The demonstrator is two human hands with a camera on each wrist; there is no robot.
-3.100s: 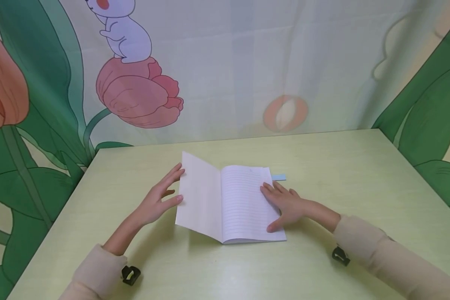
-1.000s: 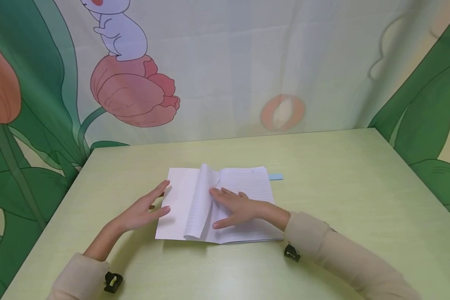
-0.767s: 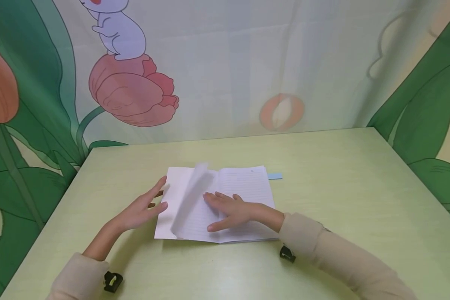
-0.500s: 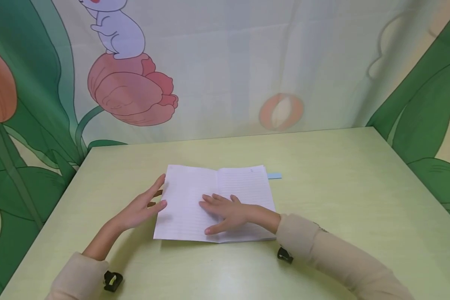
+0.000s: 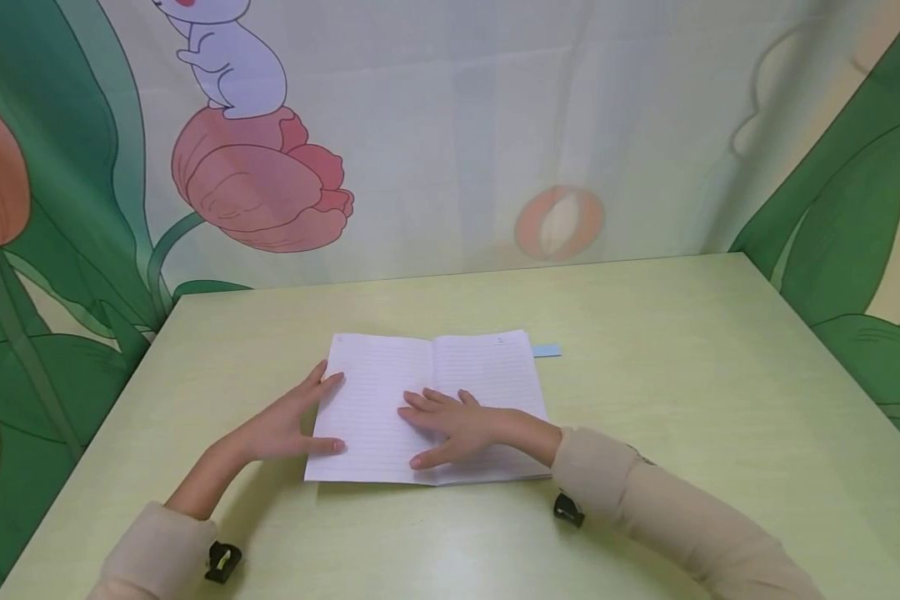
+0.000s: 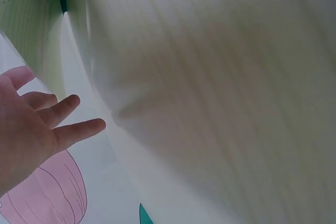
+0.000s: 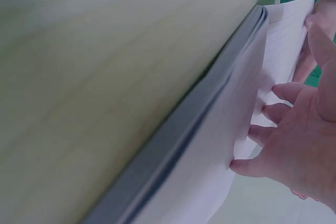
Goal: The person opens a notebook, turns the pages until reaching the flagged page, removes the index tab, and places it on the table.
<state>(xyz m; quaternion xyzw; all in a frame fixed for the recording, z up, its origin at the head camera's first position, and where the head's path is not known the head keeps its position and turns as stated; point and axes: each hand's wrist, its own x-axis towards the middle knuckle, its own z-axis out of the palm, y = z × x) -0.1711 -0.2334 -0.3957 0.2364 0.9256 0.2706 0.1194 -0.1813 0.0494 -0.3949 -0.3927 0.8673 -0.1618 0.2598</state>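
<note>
A lined notebook point(image 5: 378, 375) lies spread on the table, its ruled pages facing up. My right hand point(image 5: 450, 425) rests across the middle fold, fingers spread and reaching onto the left page. In the right wrist view the fingertips of my right hand point(image 7: 294, 140) press on the paper, beside the thick stack of pages point(image 7: 210, 93). At the notebook's left edge is my left hand point(image 5: 285, 421), with thumb and a fingertip over the page margin. The left wrist view shows the fingers of my left hand point(image 6: 31, 124) extended and apart.
A light blue strip point(image 5: 547, 351) sticks out past the notebook's upper right edge. Black clips point(image 5: 222, 562) hang at both sleeve cuffs. Behind the pale wooden table point(image 5: 645, 333) hangs a curtain point(image 5: 420, 125) printed with flowers and a white animal.
A notebook leaf has turned over to the left and now lies flat under my right hand, which moved left with it. My left hand has since shifted onto the left page's edge.
</note>
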